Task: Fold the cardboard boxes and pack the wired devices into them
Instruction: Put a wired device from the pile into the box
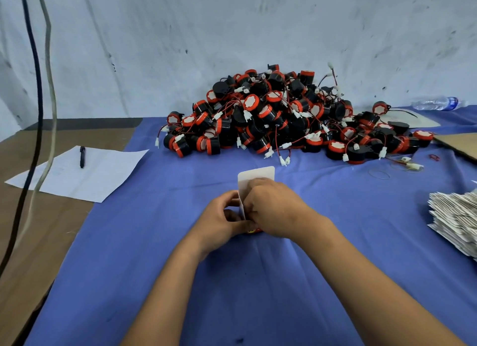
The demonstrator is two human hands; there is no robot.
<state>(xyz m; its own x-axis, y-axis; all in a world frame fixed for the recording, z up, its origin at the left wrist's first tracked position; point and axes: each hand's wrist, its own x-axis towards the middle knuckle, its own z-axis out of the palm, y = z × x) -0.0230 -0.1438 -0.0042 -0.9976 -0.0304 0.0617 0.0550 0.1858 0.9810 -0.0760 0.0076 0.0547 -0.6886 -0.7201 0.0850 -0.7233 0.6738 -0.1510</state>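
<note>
Your left hand [224,218] and right hand [273,211] meet over the blue cloth [258,281] near the middle of the table, both curled around a small cardboard box [254,180]. Its white flap with rounded corners stands up on the far side of your knuckles, and a bit of red and yellow print shows under your right hand. Your left fingers pinch the box's left edge; your right fingers wrap over its top and front. Whether a device already sits inside, you cannot tell.

The pile of wired devices [284,116], black and red with white plugs on thin leads, lies heaped at the far side of the cloth, well apart from your hands. A stack of flat boxes [456,216] rests at the right edge. On the left, a pen [82,156] lies on a sheet of paper [85,175]. A water bottle [438,103] lies at the far right.
</note>
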